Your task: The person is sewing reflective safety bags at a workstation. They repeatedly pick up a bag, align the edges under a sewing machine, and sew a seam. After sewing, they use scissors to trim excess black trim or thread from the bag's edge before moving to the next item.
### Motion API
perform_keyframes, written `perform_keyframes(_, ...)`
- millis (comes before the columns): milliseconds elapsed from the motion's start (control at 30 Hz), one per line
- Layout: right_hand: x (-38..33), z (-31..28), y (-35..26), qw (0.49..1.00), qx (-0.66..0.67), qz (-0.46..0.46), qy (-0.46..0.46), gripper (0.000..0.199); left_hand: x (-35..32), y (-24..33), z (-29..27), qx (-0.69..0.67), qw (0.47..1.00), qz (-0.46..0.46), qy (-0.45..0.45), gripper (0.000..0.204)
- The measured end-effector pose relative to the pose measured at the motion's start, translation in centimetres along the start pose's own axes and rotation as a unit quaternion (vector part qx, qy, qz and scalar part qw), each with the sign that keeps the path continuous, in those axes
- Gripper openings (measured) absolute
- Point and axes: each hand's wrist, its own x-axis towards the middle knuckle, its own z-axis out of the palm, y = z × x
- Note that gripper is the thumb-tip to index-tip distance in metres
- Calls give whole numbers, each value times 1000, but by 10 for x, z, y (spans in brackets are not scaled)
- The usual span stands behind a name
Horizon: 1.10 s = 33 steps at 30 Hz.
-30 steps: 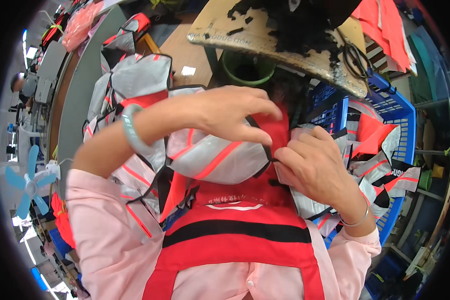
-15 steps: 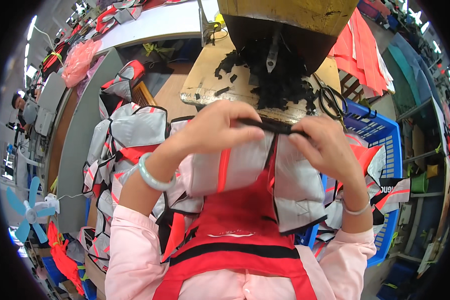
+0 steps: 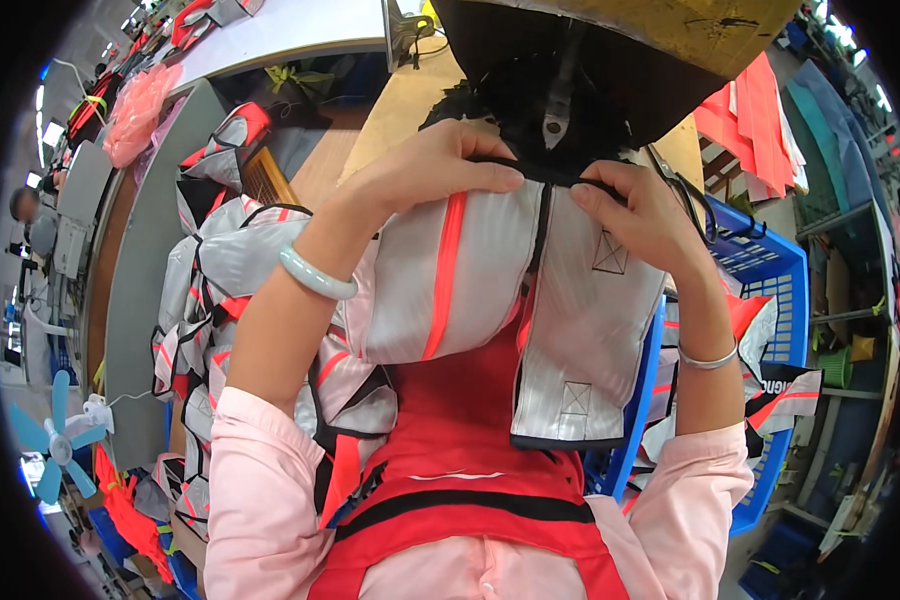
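Observation:
A silver-grey sewn fabric piece [image 3: 490,260] with a bright orange-red stripe and black binding hangs between my two hands. My left hand [image 3: 450,165] pinches its black upper edge, thumb lying along the near side. My right hand [image 3: 635,205] grips the same black edge farther right, fingers curled over it. The right-hand panel [image 3: 575,340] of the piece hangs down in front of my red apron [image 3: 440,410]. Just beyond my hands, a metal machine tip [image 3: 556,125] points down over a heap of black scraps [image 3: 510,105] on a worn board.
A yellow-brown machine head [image 3: 630,40] overhangs the board. Black-handled scissors [image 3: 695,200] lie right of it. A blue plastic basket [image 3: 785,300] with similar pieces stands at my right. More silver pieces [image 3: 240,260] pile up at my left, beside a grey panel [image 3: 145,300].
Both hands have moved up and away from me, carrying the fabric piece closer to the machine tip. The piece's right panel now hangs flatter and more fully in view.

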Motion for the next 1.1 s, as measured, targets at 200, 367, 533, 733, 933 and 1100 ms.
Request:
perform_keyframes(200,24,5,18,1000,0,3,-21,32,18,-14,-8,-32,998,-46,-7,40)
perform_keyframes(367,30,3,22,998,36,18,-47,36,28,-14,-10,-35,997,-68,-7,43)
perform_keyframes(533,29,1,18,999,34,10,-28,36,32,-21,-13,-70,996,-62,6,49)
perform_keyframes(733,32,-1,24,997,65,18,-26,37,26,-1,-12,-63,996,-64,28,48)
perform_keyframes(933,34,-3,22,995,93,24,-26,36,30,-9,-14,-133,990,-53,5,45)
perform_keyframes(1100,28,-4,16,997,79,19,-17,35,26,-5,-8,-101,992,-48,53,43)
